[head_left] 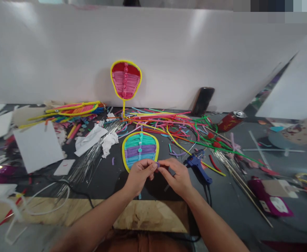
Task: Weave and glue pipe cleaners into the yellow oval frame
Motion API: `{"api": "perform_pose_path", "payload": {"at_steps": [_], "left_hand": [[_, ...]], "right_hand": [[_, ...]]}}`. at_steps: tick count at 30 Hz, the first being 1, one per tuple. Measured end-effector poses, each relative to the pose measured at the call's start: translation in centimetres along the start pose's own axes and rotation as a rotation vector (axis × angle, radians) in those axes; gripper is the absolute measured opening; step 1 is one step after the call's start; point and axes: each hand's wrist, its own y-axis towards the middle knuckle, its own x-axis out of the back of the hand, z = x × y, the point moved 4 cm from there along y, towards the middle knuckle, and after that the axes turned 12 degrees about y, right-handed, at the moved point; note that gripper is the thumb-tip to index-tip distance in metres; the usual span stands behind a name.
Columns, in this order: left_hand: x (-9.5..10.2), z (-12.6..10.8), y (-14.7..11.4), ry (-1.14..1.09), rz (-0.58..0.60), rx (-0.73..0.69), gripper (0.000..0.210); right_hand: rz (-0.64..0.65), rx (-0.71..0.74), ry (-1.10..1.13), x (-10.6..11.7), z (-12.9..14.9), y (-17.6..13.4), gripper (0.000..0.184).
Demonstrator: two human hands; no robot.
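Tabletop dark, meeting a pale wooden front edge beneath my forearms. Dark surface shows between silver wires and the fan; pipe cleaners crowd the far side, blue glue gun just beside my right hand. Fan: yellow rim, bands of teal, purple, blue; lower part behind my left hand. Purple piece small, held by the fan's lower right rim. Both my hands pinch it, thumbs against curled fingers.
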Motion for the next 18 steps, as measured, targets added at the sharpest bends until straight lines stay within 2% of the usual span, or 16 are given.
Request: {"api": "perform_pose_path", "payload": {"at_steps": [6,12,18], "left_hand": [[0.01,-0.07,0.02,-0.037,0.055,0.087,0.027],[0.42,-0.34,0.13,-0.015,0.136,0.153,0.029],[0.32,-0.53,0.13,0.018,0.087,0.123,0.031]], "right_hand": [[0.059,0.130,-0.067,-0.09,0.04,0.01,0.010],[0.113,0.198,-0.053,0.05,0.16,0.07,0.011],[0.138,0.255,-0.111,-0.08,0.51,0.04,0.017]]}}
